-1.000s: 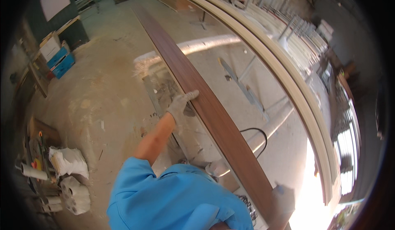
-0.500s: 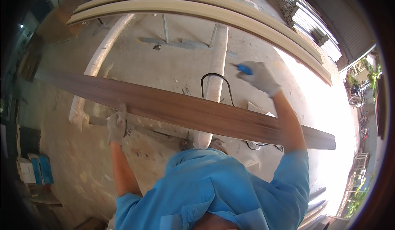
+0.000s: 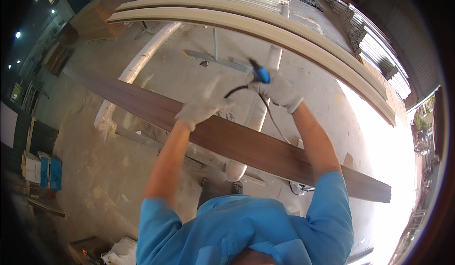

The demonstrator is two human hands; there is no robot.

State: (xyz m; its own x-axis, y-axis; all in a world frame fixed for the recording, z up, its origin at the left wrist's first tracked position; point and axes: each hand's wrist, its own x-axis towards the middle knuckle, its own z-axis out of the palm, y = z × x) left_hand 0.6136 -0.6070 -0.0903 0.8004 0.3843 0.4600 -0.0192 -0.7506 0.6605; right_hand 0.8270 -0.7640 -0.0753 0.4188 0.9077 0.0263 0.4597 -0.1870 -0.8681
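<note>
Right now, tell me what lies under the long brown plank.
Under the brown plank show dusty concrete floor and a pale pipe crossing beneath. How the plank is propped stays hidden.

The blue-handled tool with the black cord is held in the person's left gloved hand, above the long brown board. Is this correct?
Not quite: the head view shows the blue-handled tool in the right gloved hand, above the long brown board. The left gloved hand does not hold it.
</note>
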